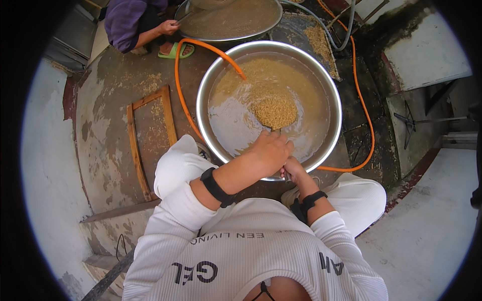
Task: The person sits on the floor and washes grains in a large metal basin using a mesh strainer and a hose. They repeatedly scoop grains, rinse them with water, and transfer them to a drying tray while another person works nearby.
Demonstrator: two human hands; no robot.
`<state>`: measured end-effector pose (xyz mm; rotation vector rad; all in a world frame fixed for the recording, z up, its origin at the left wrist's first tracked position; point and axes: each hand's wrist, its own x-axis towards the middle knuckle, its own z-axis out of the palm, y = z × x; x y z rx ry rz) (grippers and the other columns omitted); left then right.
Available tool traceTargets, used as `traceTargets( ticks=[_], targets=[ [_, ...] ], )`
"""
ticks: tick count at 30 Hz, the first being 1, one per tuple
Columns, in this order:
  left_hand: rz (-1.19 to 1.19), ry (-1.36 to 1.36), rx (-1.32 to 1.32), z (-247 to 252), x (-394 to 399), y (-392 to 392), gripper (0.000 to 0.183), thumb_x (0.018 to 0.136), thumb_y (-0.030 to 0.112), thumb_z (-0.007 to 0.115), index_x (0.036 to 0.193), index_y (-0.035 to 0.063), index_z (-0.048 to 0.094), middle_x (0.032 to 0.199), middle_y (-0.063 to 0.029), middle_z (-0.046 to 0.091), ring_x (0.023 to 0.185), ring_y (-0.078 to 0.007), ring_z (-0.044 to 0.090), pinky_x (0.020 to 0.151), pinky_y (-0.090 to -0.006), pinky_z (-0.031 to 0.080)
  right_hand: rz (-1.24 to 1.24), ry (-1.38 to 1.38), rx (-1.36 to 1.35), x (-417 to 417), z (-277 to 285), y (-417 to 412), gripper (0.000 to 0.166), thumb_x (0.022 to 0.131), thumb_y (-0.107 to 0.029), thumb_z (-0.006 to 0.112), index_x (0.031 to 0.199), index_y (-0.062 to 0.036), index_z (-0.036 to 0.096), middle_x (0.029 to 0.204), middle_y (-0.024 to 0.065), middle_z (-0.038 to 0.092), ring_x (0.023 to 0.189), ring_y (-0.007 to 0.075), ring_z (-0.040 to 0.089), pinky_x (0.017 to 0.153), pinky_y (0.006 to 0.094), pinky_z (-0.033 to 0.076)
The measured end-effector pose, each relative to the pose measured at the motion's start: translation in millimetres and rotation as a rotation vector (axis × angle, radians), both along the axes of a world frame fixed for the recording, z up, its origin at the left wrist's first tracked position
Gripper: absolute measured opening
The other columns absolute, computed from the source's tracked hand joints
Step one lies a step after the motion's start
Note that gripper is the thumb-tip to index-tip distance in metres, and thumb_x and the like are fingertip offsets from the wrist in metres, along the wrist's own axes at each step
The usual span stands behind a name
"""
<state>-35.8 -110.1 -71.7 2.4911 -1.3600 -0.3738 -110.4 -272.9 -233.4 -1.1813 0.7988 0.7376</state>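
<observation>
A large round metal basin (336, 101) stands before me, filled with cloudy water (233, 120). In it, wet golden grain (278, 113) is heaped in a round scoop or strainer whose bowl is hidden beneath it. My left hand (268, 148) grips the scoop's handle (276, 131) near the bowl, over the basin. Behind it, my right hand (293, 168) closes around the handle's end at the near rim. More grain (260, 67) shows through the water at the far side. An orange hose (229, 60) crosses the left rim, its end among that grain.
Across from me, another person's hand (168, 27) holds a tool at a second wide basin (229, 37). A wooden frame (134, 145) lies on the floor at left. Grain (320, 43) is spread on a sheet at the far right. A grey hose (331, 37) loops nearby.
</observation>
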Motion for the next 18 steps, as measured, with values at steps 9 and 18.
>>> traceTargets(
  ticks=[9,18],
  targets=[
    [0.015,0.046,0.034,3.6,0.2,-0.7,0.037,0.077,0.023,0.068,0.109,0.0068,0.056,0.098,-0.0113,0.059,0.096,-0.0285,0.059,0.083,-0.0432,0.043,-0.008,-0.014,-0.007,0.7,2.3,1.7,0.015,0.085,-0.011,0.059,0.084,-0.0046,0.046,0.060,-0.0012,0.046,0.045,0.0090,0.044,0.038,0.0272,0.042],
    [0.015,0.014,0.050,-3.5,-1.3,-2.9,0.042,0.077,0.024,0.069,0.113,0.0059,0.057,0.102,-0.0114,0.059,0.096,-0.0283,0.059,0.083,-0.0421,0.042,0.001,-0.018,-0.003,-0.9,4.4,2.2,0.012,0.087,-0.013,0.057,0.084,-0.0051,0.049,0.060,-0.0010,0.047,0.045,0.0089,0.044,0.039,0.0270,0.042]
  ],
)
